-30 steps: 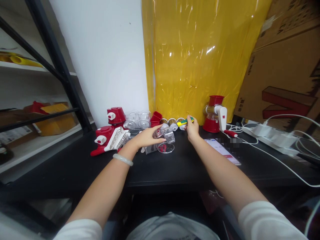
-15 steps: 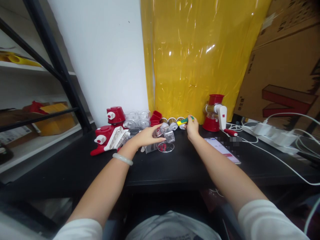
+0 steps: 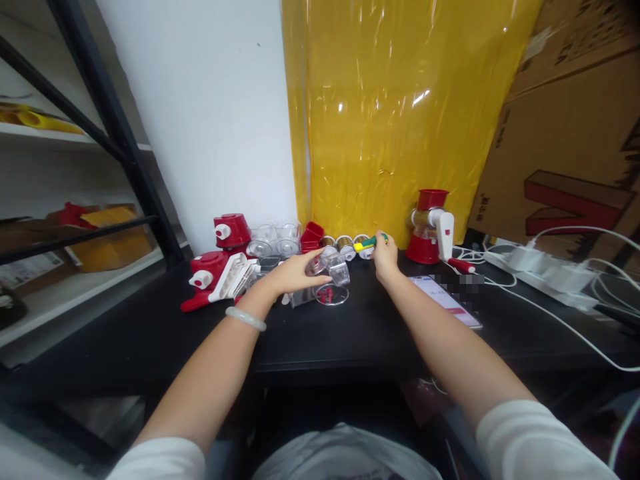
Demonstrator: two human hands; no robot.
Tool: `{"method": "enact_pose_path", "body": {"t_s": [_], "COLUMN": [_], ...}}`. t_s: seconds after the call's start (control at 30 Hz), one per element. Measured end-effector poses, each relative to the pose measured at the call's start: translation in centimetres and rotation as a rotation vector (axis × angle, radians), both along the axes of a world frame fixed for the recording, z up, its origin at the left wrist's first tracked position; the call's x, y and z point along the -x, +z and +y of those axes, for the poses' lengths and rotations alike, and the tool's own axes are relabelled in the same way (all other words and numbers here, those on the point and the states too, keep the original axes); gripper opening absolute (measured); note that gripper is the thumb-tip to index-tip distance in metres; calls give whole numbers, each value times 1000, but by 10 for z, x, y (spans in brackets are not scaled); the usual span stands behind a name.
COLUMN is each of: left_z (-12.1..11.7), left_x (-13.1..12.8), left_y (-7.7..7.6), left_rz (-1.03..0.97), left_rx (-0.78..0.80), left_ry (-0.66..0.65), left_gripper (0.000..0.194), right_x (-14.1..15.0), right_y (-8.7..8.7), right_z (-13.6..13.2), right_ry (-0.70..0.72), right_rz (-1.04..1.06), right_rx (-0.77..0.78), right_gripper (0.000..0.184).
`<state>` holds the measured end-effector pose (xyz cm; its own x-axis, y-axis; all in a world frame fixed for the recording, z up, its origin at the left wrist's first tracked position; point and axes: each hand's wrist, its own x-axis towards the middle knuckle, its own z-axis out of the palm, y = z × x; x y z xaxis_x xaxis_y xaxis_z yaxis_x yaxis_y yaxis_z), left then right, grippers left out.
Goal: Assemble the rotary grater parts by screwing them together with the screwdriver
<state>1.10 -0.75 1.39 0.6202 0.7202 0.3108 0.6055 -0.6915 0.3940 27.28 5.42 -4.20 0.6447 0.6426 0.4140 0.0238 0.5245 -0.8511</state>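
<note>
My left hand (image 3: 300,272) is closed around a clear plastic housing (image 3: 339,269), held tilted just above the table. Under it sits a clear round base (image 3: 345,298) with small red parts showing through. My right hand (image 3: 386,257) grips a slim green-and-yellow screwdriver-like tool (image 3: 369,243), its yellow end pointing left toward the housing. Whether a blade or shaft extends from that end is too small to see. Metal grater drums (image 3: 346,247) stand in a row behind both hands.
An assembled red-and-white rotary grater (image 3: 425,230) stands at the right, beside a lit phone (image 3: 445,300). White cables and a power strip (image 3: 545,273) lie farther right. Red grater bodies (image 3: 207,273), white crank handles (image 3: 234,277) and clear parts (image 3: 275,239) crowd the left.
</note>
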Motion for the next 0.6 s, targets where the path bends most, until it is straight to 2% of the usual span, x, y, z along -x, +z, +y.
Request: {"method": "enact_pose_path", "body": {"t_s": [0.2, 0.4, 0.6], "left_z": [2, 1, 1], "left_x": [1, 0, 0], "left_y": [-1, -1, -1], "left_rz": [4, 0, 6], "left_rx": [2, -9, -5], "left_ry": [9, -2, 4], "left_gripper": [89, 89, 88], "right_x": [7, 10, 10], "right_y": [6, 9, 9], "right_z": [-8, -12, -12], "right_ry": [21, 38, 71], "right_rz": [99, 137, 133], "right_rx": [59, 45, 30], "right_gripper": [40, 24, 28]}}
